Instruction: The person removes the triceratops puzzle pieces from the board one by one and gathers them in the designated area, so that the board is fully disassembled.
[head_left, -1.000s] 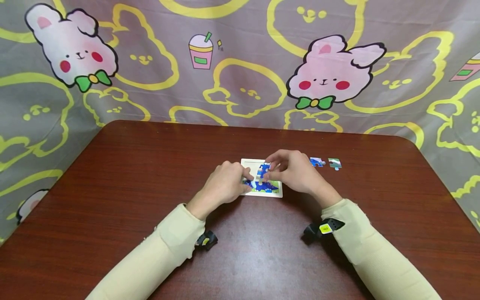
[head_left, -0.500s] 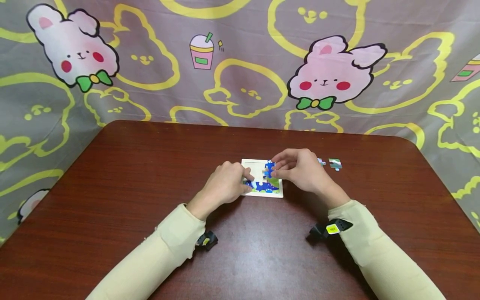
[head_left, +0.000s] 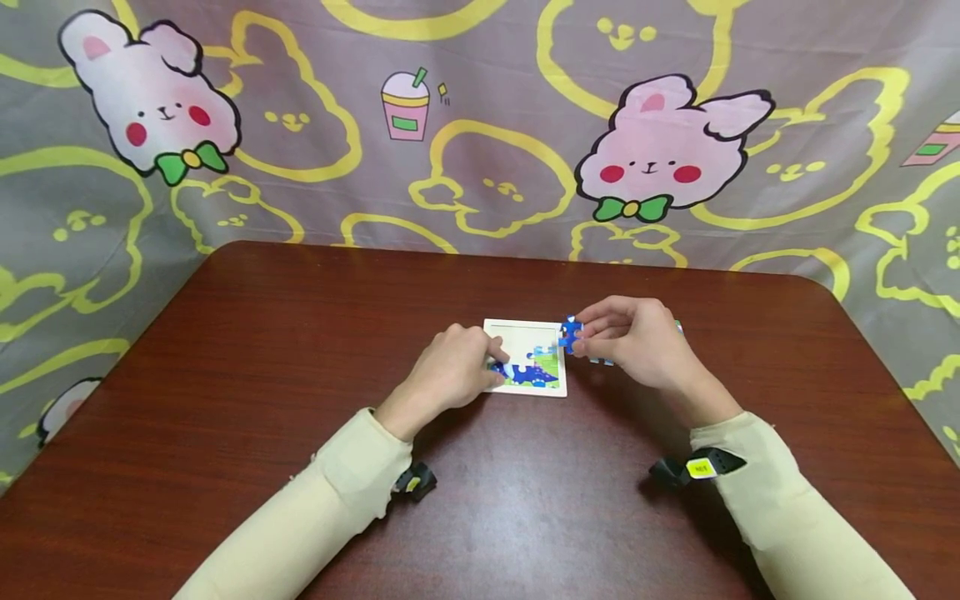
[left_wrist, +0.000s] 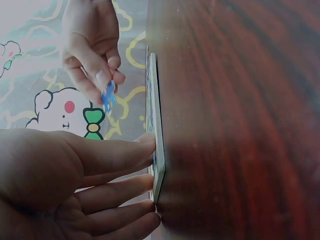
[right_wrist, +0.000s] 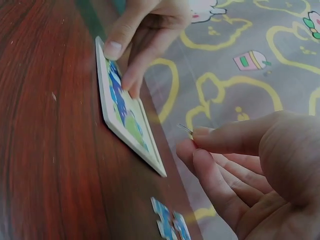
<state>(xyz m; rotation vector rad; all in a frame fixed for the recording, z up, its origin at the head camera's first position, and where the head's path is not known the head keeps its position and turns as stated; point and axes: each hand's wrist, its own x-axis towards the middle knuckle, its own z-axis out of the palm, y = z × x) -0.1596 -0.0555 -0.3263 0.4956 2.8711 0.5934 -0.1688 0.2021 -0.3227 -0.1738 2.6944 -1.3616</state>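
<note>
Pinching the blue piece (head_left: 570, 336), our right hand (head_left: 641, 343) is right of the tray (head_left: 516, 336). Our left hand (head_left: 453, 365) touches it, fingers extended.

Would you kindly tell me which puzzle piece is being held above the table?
The blue piece pinched in the right hand; the others visible lie in the white tray or loose on the table.

Head view: bright, fairly even; pale glare on the table (head_left: 491, 525), soft shadow by the right sleeve (head_left: 791, 504). Wrist views dimmer, colours muted. Left wrist: hazy upper left, left hand (left_wrist: 85, 182) shaded, table grain soft.
</note>
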